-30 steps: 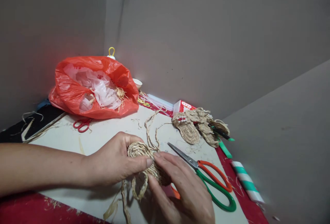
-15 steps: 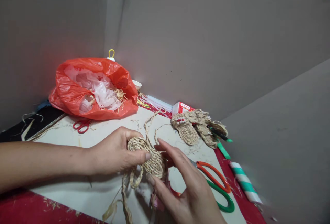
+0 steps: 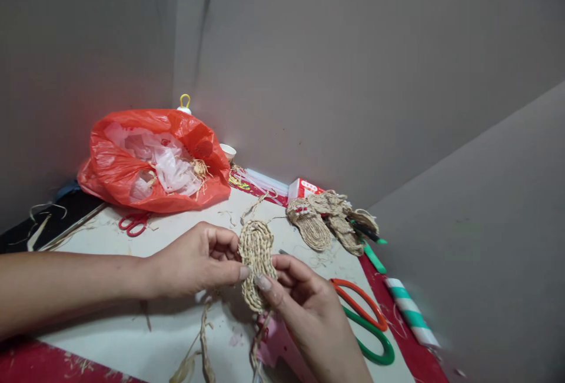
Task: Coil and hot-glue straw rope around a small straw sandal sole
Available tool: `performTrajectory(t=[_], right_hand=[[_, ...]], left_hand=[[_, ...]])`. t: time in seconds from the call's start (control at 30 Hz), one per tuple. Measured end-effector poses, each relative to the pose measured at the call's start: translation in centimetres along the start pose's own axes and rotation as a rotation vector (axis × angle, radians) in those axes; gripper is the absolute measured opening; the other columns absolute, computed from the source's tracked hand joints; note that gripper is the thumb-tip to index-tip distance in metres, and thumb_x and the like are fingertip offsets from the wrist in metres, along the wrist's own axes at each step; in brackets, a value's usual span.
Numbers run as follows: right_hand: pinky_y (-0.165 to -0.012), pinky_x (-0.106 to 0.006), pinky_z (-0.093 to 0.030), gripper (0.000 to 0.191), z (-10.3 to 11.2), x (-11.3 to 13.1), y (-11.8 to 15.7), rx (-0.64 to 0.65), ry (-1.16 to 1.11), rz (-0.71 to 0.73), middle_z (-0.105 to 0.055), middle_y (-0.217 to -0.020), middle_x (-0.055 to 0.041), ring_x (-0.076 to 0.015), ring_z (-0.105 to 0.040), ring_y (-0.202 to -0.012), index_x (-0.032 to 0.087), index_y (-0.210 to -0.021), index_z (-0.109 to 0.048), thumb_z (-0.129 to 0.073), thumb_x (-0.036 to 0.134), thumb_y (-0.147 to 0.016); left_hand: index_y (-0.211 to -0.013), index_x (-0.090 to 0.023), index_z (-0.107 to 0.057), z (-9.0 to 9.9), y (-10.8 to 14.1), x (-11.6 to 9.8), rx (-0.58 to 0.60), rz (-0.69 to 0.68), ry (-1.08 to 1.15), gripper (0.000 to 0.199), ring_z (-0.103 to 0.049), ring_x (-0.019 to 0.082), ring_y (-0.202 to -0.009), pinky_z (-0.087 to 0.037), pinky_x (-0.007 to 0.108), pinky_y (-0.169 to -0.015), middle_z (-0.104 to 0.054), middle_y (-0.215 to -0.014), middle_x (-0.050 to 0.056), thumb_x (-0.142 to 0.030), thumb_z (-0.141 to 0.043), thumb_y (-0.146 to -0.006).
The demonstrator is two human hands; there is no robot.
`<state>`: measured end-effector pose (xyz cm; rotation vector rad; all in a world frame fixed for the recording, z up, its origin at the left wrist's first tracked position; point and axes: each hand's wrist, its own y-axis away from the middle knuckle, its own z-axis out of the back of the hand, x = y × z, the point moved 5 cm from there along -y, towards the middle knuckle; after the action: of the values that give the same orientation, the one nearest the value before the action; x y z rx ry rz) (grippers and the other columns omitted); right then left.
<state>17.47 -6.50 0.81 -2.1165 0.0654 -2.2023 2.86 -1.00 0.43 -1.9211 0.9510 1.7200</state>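
Observation:
A small oval sole of coiled straw cord (image 3: 257, 253) is held upright between my two hands, over the white board. My left hand (image 3: 207, 256) pinches its left edge, thumb on the front and fingers curled behind. On the lower right edge, my right hand (image 3: 304, 297) grips it the same way. A loose cord end (image 3: 253, 209) loops above the sole, and straw strands (image 3: 205, 336) hang below it. Something pink (image 3: 280, 342) lies beneath my right hand, partly hidden. Scissors with orange and green handles (image 3: 371, 345) lie beside that hand.
A red plastic bag (image 3: 106, 165) holding white bags and straw stands at the back left, small red scissors (image 3: 133, 224) in front. Finished-looking woven straw soles (image 3: 315, 230) lie back right, near a red and white box (image 3: 302, 187). A green-striped roll (image 3: 412, 312) sits at the right edge.
The sole has turned from slanted to upright. My right hand has closed from spread fingers onto its right edge, while my left hand keeps its hold. The camera view has shifted slightly.

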Motion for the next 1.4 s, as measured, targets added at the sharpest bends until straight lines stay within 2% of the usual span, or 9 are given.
performTrajectory(t=[0.13, 0.27, 0.4, 0.57, 0.77, 1.0, 1.17, 1.27, 1.4], right_hand=[[-0.058, -0.022, -0.053, 0.022, 0.2, 1.1, 0.2, 0.018, 0.218, 0.075, -0.067, -0.071, -0.0014, -0.0148, -0.062, -0.063, 0.019, -0.091, -0.07, -0.059, 0.038, -0.091], [-0.056, -0.021, -0.047, 0.032, 0.9, 0.8, 0.4, -0.049, 0.306, -0.015, -0.06, -0.063, 0.0002, -0.0143, -0.053, -0.06, 0.018, -0.077, -0.071, -0.057, 0.043, -0.091], [-0.059, -0.021, -0.047, 0.031, 0.7, 0.3, 0.6, -0.007, 0.23, -0.101, -0.064, -0.066, -0.0005, -0.0142, -0.054, -0.063, 0.019, -0.083, -0.075, -0.061, 0.046, -0.088], [-0.056, -0.021, -0.045, 0.028, 0.7, -0.3, 0.4, -0.01, 0.148, -0.161, -0.064, -0.065, -0.001, -0.0122, -0.052, -0.06, 0.017, -0.076, -0.074, -0.07, 0.045, -0.081], [-0.065, -0.02, -0.049, 0.025, -0.5, -0.9, 0.1, 0.042, -0.114, -0.239, -0.069, -0.073, -0.0001, -0.0127, -0.06, -0.068, 0.019, -0.088, -0.072, -0.081, 0.038, -0.073], [-0.06, -0.02, -0.045, 0.025, -0.7, -1.3, 0.7, -0.057, 0.008, -0.233, -0.061, -0.066, 0.0023, -0.0121, -0.052, -0.063, 0.017, -0.069, -0.065, -0.077, 0.039, -0.075], [-0.059, -0.022, -0.044, 0.027, -0.3, -1.3, 0.5, -0.037, 0.154, -0.184, -0.062, -0.069, 0.0005, -0.0127, -0.05, -0.063, 0.016, -0.074, -0.068, -0.07, 0.042, -0.082], [-0.063, -0.022, -0.046, 0.022, -0.1, -0.8, 0.1, 0.037, 0.128, -0.196, -0.064, -0.07, 0.0004, -0.014, -0.054, -0.066, 0.018, -0.079, -0.071, -0.073, 0.04, -0.079], [-0.065, -0.02, -0.048, 0.018, 0.8, -0.3, -0.4, 0.006, 0.071, -0.187, -0.062, -0.065, 0.0023, -0.0121, -0.053, -0.063, 0.022, -0.08, -0.076, -0.075, 0.04, -0.078]], left_hand=[[-0.071, -0.013, -0.062, 0.2, 0.0, -0.1, -0.016, 0.007, -0.059, 0.019, -0.04, 0.007, -0.054, -0.031, 0.02, -0.054, -0.052, -0.06, -0.006, -0.027, -0.074, -0.068], [-0.068, -0.013, -0.06, 0.4, 0.1, -0.5, 0.043, -0.005, -0.134, 0.018, -0.038, 0.007, -0.055, -0.03, 0.02, -0.053, -0.048, -0.058, -0.006, -0.028, -0.069, -0.072], [-0.065, -0.013, -0.058, 0.5, 0.1, -0.4, 0.067, -0.01, -0.182, 0.018, -0.035, 0.007, -0.053, -0.029, 0.02, -0.051, -0.046, -0.056, -0.006, -0.027, -0.065, -0.074], [-0.069, -0.012, -0.062, 0.4, 0.0, -0.1, 0.063, -0.017, -0.208, 0.016, -0.038, 0.007, -0.054, -0.03, 0.02, -0.051, -0.047, -0.058, -0.005, -0.026, -0.062, -0.077], [-0.068, -0.012, -0.06, -0.1, 0.3, -0.3, 0.063, -0.049, -0.241, 0.015, -0.039, 0.008, -0.055, -0.032, 0.02, -0.052, -0.047, -0.059, -0.005, -0.023, -0.06, -0.077], [-0.063, -0.014, -0.055, -0.9, 0.7, -0.2, 0.05, -0.138, -0.345, 0.014, -0.039, 0.009, -0.06, -0.034, 0.02, -0.056, -0.044, -0.061, -0.004, -0.015, -0.052, -0.078], [-0.061, -0.015, -0.05, -0.8, 0.2, 0.3, 0.005, -0.162, -0.368, 0.015, -0.036, 0.008, -0.058, -0.032, 0.021, -0.054, -0.041, -0.059, -0.005, -0.014, -0.051, -0.076], [-0.064, -0.013, -0.056, -0.6, 0.1, 0.1, 0.007, -0.155, -0.344, 0.013, -0.038, 0.009, -0.058, -0.033, 0.021, -0.054, -0.043, -0.06, -0.005, -0.015, -0.051, -0.076], [-0.068, -0.012, -0.061, -0.2, 0.1, -0.7, -0.006, -0.176, -0.34, 0.013, -0.043, 0.009, -0.059, -0.037, 0.021, -0.057, -0.049, -0.06, -0.004, -0.015, -0.052, -0.077]])
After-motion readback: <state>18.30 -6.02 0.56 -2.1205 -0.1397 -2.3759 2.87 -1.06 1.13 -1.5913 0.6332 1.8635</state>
